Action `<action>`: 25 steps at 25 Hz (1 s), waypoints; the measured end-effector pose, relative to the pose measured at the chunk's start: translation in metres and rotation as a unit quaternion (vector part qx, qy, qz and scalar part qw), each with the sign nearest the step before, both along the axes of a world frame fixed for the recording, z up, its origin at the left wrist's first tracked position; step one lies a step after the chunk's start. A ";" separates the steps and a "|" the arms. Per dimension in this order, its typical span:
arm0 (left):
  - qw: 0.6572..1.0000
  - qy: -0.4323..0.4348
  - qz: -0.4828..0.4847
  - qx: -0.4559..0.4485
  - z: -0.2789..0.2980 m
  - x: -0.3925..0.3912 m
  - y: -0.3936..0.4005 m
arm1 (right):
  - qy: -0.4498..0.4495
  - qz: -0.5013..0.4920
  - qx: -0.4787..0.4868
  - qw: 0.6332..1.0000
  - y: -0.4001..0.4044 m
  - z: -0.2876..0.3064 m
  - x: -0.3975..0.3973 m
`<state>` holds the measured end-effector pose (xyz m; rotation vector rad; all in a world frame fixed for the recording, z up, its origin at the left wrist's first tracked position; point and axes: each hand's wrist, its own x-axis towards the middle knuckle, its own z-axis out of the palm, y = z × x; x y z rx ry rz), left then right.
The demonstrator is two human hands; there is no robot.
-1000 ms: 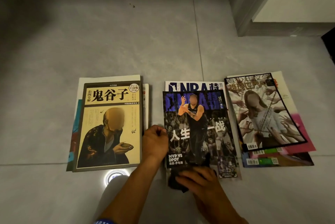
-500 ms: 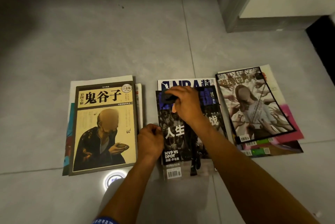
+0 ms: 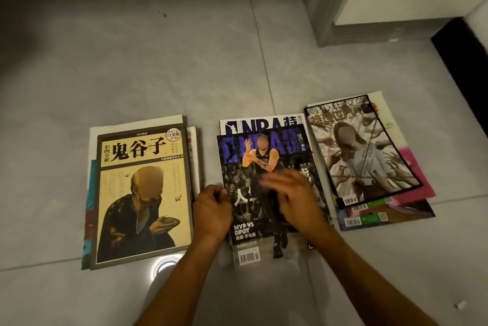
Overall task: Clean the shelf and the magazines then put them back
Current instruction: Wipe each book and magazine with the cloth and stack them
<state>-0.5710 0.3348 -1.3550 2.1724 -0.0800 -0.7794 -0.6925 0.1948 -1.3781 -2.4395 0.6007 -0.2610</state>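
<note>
Left hand [image 3: 212, 210] pinches the NBA magazine [image 3: 266, 193] edge to steady it; right hand [image 3: 293, 193], blurred, grasp indeterminable, crosses the cover.

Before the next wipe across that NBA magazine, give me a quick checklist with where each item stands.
1. Left hand pins the NBA magazine's left edge: ok.
2. Cloth under the right hand: cannot tell, the hand is blurred.
3. Magazine lying flat on its stack: ok.
4. Yellow book clear of the wiping path: ok.
5. Right stack clear of the wiping path: not ok, it abuts the magazine.
</note>
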 end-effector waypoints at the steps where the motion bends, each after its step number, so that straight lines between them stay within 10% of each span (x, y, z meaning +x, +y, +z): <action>1: 1.000 0.001 -0.001 0.000 -0.001 0.001 0.000 | -0.006 -0.035 0.020 0.999 -0.022 0.000 0.026; 6: 1.000 0.017 0.012 0.010 -0.005 0.006 0.000 | -0.010 -0.096 0.088 0.991 -0.072 0.003 0.073; 14: 1.000 -0.014 -0.008 0.024 -0.005 0.002 -0.001 | 0.002 0.035 -0.019 0.999 0.044 -0.018 -0.108; 25: 1.000 0.008 -0.007 0.018 -0.006 0.003 -0.002 | 0.009 -0.096 0.090 0.991 -0.116 0.013 0.058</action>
